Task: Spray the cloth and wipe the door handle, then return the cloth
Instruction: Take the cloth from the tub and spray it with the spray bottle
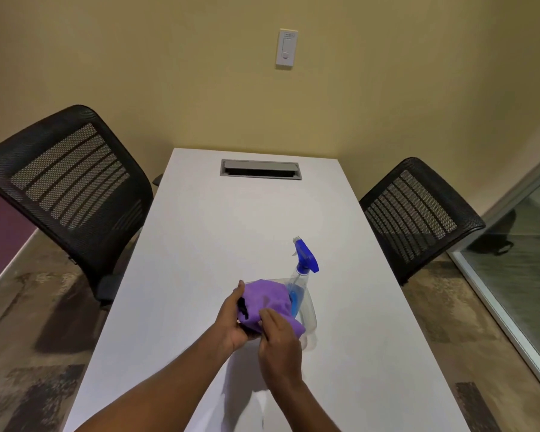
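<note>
A purple cloth (267,302) is bunched over a clear plastic container (309,319) on the white table (200,244). My left hand (231,322) grips the cloth's left side, thumb up along its edge. My right hand (278,341) rests on the cloth's near side with fingers pressed into it. A spray bottle with a blue trigger head (306,257) and blue liquid stands in the container, just right of the cloth. No door handle is in view.
Two black mesh chairs flank the table, one at the left (69,182) and one at the right (418,210). A grey cable hatch (260,169) sits at the table's far end. A glass panel (512,244) runs along the right.
</note>
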`<act>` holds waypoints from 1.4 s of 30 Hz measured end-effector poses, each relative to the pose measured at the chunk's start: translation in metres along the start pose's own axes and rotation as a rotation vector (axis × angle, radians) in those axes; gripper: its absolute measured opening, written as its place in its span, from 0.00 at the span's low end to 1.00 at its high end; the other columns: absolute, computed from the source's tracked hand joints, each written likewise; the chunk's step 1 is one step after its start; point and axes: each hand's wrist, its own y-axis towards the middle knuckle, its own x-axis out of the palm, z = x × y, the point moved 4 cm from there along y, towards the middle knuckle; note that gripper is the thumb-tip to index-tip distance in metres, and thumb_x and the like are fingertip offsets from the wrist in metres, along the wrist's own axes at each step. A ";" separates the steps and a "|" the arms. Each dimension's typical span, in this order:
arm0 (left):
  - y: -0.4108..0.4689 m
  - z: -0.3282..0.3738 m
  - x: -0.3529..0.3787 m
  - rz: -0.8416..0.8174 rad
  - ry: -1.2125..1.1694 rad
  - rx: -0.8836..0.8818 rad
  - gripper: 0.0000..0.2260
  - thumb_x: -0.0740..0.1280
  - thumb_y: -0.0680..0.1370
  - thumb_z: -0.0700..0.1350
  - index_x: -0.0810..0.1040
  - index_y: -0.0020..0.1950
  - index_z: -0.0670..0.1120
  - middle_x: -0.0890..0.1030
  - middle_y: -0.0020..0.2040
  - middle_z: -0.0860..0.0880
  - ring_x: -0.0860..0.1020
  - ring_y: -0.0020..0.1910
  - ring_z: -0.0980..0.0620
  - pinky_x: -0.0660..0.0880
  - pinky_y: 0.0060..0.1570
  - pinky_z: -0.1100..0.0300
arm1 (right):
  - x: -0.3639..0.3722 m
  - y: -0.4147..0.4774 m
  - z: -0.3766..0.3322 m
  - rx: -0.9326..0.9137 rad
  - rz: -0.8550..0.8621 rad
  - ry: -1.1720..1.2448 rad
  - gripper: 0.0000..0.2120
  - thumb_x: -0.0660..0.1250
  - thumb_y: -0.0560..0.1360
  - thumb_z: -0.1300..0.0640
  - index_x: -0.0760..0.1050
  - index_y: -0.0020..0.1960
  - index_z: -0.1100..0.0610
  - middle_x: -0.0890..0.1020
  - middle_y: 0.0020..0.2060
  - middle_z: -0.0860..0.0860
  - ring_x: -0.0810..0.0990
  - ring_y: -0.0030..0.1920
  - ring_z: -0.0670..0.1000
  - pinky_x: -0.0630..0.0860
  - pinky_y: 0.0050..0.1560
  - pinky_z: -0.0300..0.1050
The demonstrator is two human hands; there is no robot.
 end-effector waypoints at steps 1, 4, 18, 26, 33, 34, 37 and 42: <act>-0.001 0.000 -0.001 -0.007 -0.014 0.008 0.26 0.63 0.77 0.62 0.78 0.62 0.42 0.82 0.58 0.38 0.77 0.58 0.35 0.77 0.53 0.42 | 0.000 -0.003 0.000 -0.065 -0.014 -0.058 0.17 0.80 0.64 0.66 0.85 0.52 0.58 0.87 0.45 0.51 0.86 0.45 0.48 0.74 0.53 0.35; -0.003 0.003 -0.002 -0.014 -0.034 0.052 0.24 0.67 0.77 0.58 0.77 0.64 0.42 0.80 0.61 0.38 0.77 0.62 0.35 0.75 0.58 0.40 | -0.002 -0.007 -0.001 -0.170 -0.032 -0.163 0.17 0.81 0.63 0.65 0.85 0.51 0.60 0.87 0.45 0.53 0.86 0.44 0.50 0.80 0.49 0.40; -0.026 0.015 -0.004 -0.027 0.047 0.171 0.18 0.65 0.80 0.52 0.76 0.63 0.41 0.82 0.53 0.40 0.80 0.51 0.38 0.82 0.40 0.46 | -0.010 -0.018 -0.017 -0.299 -0.030 -0.091 0.13 0.65 0.78 0.52 0.84 0.55 0.56 0.86 0.50 0.49 0.85 0.47 0.46 0.74 0.57 0.33; -0.047 0.037 -0.002 -0.122 0.179 0.242 0.19 0.69 0.76 0.48 0.76 0.63 0.39 0.83 0.56 0.37 0.83 0.51 0.36 0.81 0.50 0.42 | -0.042 0.004 -0.008 -0.024 0.193 0.284 0.06 0.64 0.77 0.48 0.72 0.53 0.48 0.79 0.48 0.48 0.78 0.44 0.44 0.79 0.38 0.39; -0.070 0.058 -0.003 -0.227 0.407 0.288 0.25 0.75 0.69 0.51 0.77 0.61 0.39 0.82 0.55 0.36 0.83 0.51 0.38 0.81 0.51 0.47 | -0.039 0.059 -0.001 0.201 -0.064 0.432 0.26 0.63 0.74 0.39 0.63 0.70 0.43 0.67 0.68 0.41 0.70 0.66 0.46 0.73 0.66 0.49; -0.072 0.059 -0.003 -0.244 0.436 0.281 0.28 0.78 0.67 0.52 0.77 0.61 0.40 0.82 0.56 0.36 0.82 0.52 0.37 0.80 0.52 0.45 | -0.037 0.066 0.000 0.216 -0.102 0.441 0.31 0.63 0.72 0.36 0.63 0.72 0.43 0.65 0.72 0.44 0.68 0.70 0.48 0.71 0.68 0.50; -0.079 0.062 -0.001 -0.282 0.481 0.286 0.28 0.77 0.68 0.52 0.76 0.63 0.40 0.81 0.57 0.35 0.81 0.53 0.37 0.79 0.55 0.45 | -0.035 0.078 0.000 0.217 -0.257 0.433 0.33 0.64 0.67 0.31 0.65 0.70 0.38 0.61 0.75 0.43 0.63 0.73 0.48 0.67 0.71 0.50; -0.086 0.063 0.000 -0.309 0.492 0.308 0.31 0.79 0.66 0.54 0.76 0.63 0.42 0.81 0.56 0.36 0.81 0.52 0.38 0.80 0.51 0.47 | -0.031 0.082 0.002 0.321 -0.461 0.568 0.41 0.72 0.60 0.32 0.67 0.68 0.46 0.74 0.60 0.43 0.76 0.63 0.50 0.78 0.61 0.47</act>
